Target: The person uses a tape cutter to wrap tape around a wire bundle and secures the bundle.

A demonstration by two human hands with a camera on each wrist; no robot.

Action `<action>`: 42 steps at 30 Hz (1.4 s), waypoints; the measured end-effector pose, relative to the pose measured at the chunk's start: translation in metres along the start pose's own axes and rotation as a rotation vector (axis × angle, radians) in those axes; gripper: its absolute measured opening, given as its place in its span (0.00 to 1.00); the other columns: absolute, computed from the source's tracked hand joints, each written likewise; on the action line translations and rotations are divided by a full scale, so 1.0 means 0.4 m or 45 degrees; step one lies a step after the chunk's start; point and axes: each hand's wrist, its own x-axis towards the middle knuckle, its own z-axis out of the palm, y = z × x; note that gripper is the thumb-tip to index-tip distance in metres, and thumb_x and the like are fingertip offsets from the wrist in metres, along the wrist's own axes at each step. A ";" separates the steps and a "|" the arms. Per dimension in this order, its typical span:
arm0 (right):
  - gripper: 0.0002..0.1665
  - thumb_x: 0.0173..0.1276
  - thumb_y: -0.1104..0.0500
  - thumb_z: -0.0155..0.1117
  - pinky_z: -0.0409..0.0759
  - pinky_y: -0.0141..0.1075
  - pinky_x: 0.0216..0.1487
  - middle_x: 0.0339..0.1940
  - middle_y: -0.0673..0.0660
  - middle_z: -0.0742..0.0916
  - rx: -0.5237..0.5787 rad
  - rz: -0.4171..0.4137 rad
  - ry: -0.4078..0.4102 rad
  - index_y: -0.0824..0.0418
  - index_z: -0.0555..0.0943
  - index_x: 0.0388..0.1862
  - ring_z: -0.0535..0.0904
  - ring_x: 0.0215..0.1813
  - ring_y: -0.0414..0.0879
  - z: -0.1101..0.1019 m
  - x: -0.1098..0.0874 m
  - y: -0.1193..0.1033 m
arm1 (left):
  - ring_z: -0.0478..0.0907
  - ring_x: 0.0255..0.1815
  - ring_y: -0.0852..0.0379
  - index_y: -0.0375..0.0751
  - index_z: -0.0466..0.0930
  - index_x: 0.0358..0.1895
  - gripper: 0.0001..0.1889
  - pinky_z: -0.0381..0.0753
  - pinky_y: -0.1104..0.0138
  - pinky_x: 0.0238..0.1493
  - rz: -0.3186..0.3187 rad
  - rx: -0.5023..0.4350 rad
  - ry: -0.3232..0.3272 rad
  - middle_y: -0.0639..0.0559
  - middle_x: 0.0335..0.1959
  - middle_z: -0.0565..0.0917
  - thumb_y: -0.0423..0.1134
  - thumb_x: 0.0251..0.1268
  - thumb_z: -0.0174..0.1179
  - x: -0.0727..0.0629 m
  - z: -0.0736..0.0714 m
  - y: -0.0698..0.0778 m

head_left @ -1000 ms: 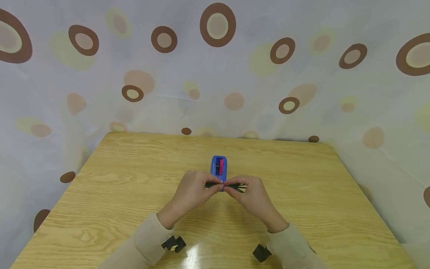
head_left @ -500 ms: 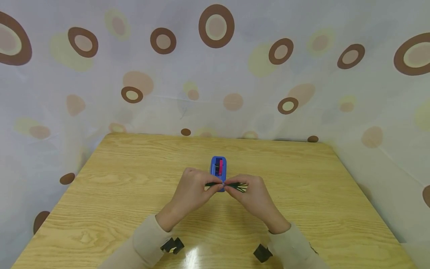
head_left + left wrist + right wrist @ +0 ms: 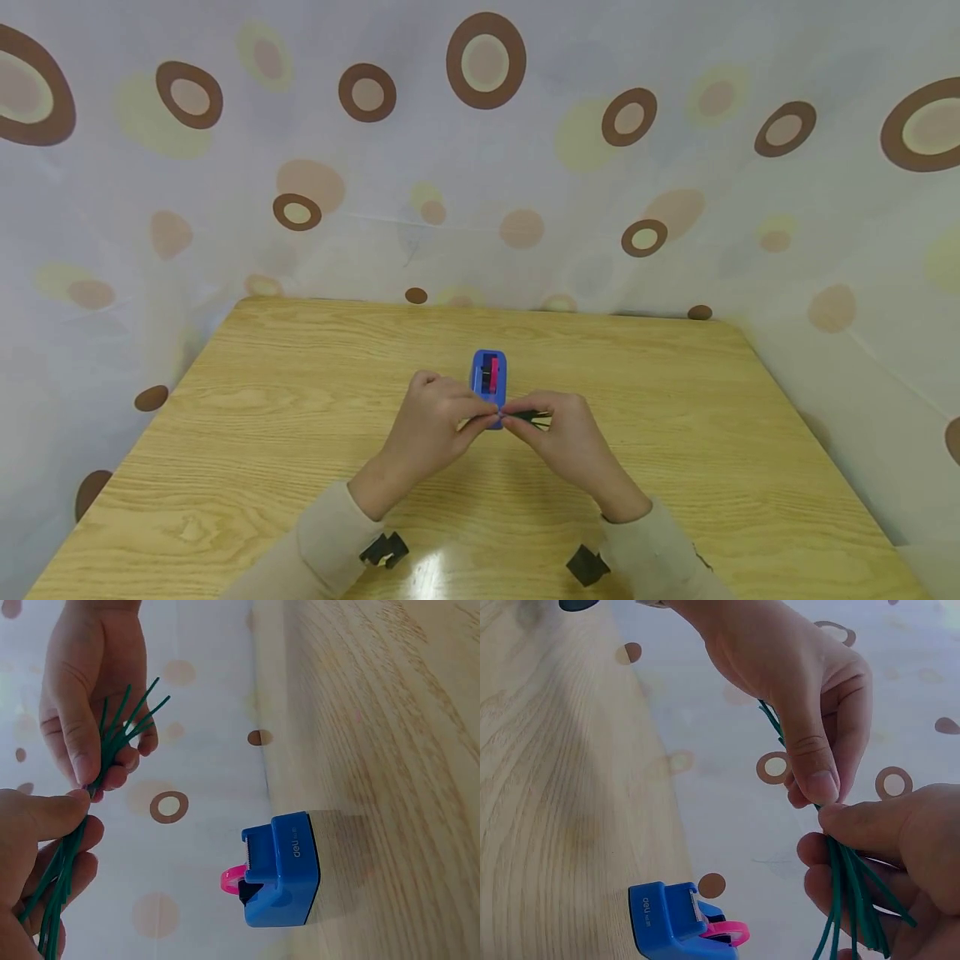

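A bundle of thin green strands (image 3: 120, 739) is held up above the table, its ends fanning out on both sides. My left hand (image 3: 423, 425) pinches it near the middle between thumb and fingers. Right beside those fingertips, my right hand (image 3: 566, 433) pinches the same bundle, the two thumbs almost touching. In the right wrist view the loose strands (image 3: 859, 892) spread across my right palm. Fingertips hide the bundle's centre. Behind the hands stands a blue tape dispenser (image 3: 488, 367) with a pink roll core (image 3: 233, 880); neither hand is seen holding it.
The wood-grain table (image 3: 300, 350) reaches back to a patterned cloth (image 3: 480, 183), which hangs along the rear and sides. Dark pieces (image 3: 587, 566) are attached near both sleeve cuffs.
Both hands stay in nearly the same place, still pinching the green bundle. The left fingers have shifted slightly and now cover more of the strands on that side. The dispenser has not moved.
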 end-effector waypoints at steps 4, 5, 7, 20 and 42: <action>0.06 0.65 0.61 0.71 0.82 0.42 0.47 0.41 0.49 0.89 0.039 0.022 -0.101 0.58 0.89 0.41 0.85 0.45 0.43 -0.015 0.000 0.006 | 0.82 0.31 0.61 0.51 0.92 0.32 0.05 0.70 0.58 0.42 0.080 0.036 0.020 0.61 0.28 0.87 0.43 0.53 0.76 -0.006 0.005 -0.002; 0.06 0.66 0.61 0.70 0.82 0.44 0.48 0.41 0.49 0.89 0.057 0.029 -0.119 0.58 0.89 0.41 0.85 0.45 0.44 -0.019 0.000 0.007 | 0.82 0.31 0.61 0.51 0.92 0.33 0.04 0.70 0.58 0.42 0.091 0.040 0.022 0.61 0.28 0.87 0.43 0.54 0.75 -0.008 0.006 -0.003; 0.06 0.66 0.60 0.70 0.81 0.48 0.49 0.41 0.49 0.89 0.089 0.055 -0.139 0.57 0.89 0.41 0.84 0.46 0.44 -0.023 0.000 0.008 | 0.82 0.31 0.61 0.51 0.91 0.33 0.04 0.70 0.58 0.43 0.092 0.034 0.018 0.61 0.29 0.87 0.44 0.55 0.75 -0.009 0.007 -0.003; 0.05 0.63 0.61 0.73 0.81 0.46 0.47 0.38 0.44 0.88 0.094 0.062 -0.053 0.53 0.90 0.38 0.82 0.44 0.42 -0.015 -0.003 0.014 | 0.82 0.31 0.65 0.52 0.92 0.35 0.07 0.69 0.59 0.41 -0.037 -0.066 -0.078 0.62 0.30 0.88 0.46 0.55 0.74 0.001 -0.010 0.002; 0.12 0.50 0.69 0.79 0.71 0.49 0.46 0.29 0.43 0.87 -0.143 -0.542 0.168 0.57 0.90 0.32 0.76 0.39 0.41 0.005 0.003 0.034 | 0.66 0.16 0.66 0.49 0.91 0.39 0.06 0.63 0.72 0.19 -0.480 -0.537 -0.425 0.61 0.34 0.88 0.43 0.64 0.68 0.028 -0.039 0.004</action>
